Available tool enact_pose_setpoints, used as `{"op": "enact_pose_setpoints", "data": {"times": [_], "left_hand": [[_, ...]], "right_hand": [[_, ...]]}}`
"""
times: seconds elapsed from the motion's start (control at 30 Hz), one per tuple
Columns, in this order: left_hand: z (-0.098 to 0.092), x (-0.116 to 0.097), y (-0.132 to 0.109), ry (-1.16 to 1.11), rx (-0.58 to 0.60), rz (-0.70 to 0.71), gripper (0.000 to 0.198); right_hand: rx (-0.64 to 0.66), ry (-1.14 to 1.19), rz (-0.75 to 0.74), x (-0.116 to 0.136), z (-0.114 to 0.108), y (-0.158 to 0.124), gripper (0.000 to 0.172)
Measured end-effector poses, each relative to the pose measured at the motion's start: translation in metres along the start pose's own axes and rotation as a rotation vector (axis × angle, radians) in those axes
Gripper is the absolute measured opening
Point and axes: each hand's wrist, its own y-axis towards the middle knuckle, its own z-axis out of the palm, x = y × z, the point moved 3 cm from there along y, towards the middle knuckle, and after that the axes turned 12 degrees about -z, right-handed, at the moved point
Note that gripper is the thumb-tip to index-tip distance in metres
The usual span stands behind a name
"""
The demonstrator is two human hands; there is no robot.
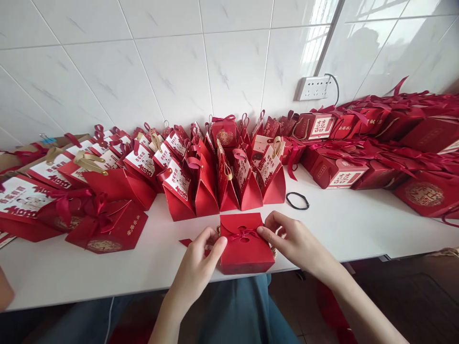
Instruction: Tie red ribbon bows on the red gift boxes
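A small red gift box [247,260] lies at the table's front edge before me. Its flap is folded over the top, and a thin dark-red ribbon [244,234] is tied in a bow across a cut-out there. My left hand [204,258] grips the left side, thumb on the edge and fingers curled partly out of sight. On the opposite side, my right hand [292,239] holds the upper right edge, its thumb at the ribbon's right end. Bits of twisted cord [273,251] show at the box's sides.
Upright red gift bags [179,191] stand in rows behind the box. Two bow-tied boxes [111,229] sit at left, many more boxes [340,172] at right. A black hair tie [297,200] lies on the white table [161,267]. A power strip [314,89] is against the tiled wall. Part of another person's arm [5,289] shows at far left.
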Motion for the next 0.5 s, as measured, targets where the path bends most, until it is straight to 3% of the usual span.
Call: {"op": "enact_pose_setpoints", "data": {"times": [0.13, 0.27, 0.5], "left_hand": [[-0.003, 0.002, 0.003, -0.057, 0.067, 0.096, 0.039], [-0.002, 0.007, 0.005, -0.212, 0.110, 0.106, 0.045], [0.010, 0.018, 0.009, -0.414, 0.151, 0.136, 0.050]], "right_hand": [[0.081, 0.066, 0.037, -0.005, -0.001, 0.003, 0.039], [0.206, 0.331, 0.080, -0.011, 0.003, 0.006, 0.053], [0.156, 0.575, 0.061, -0.034, 0.006, 0.003, 0.058]]}}
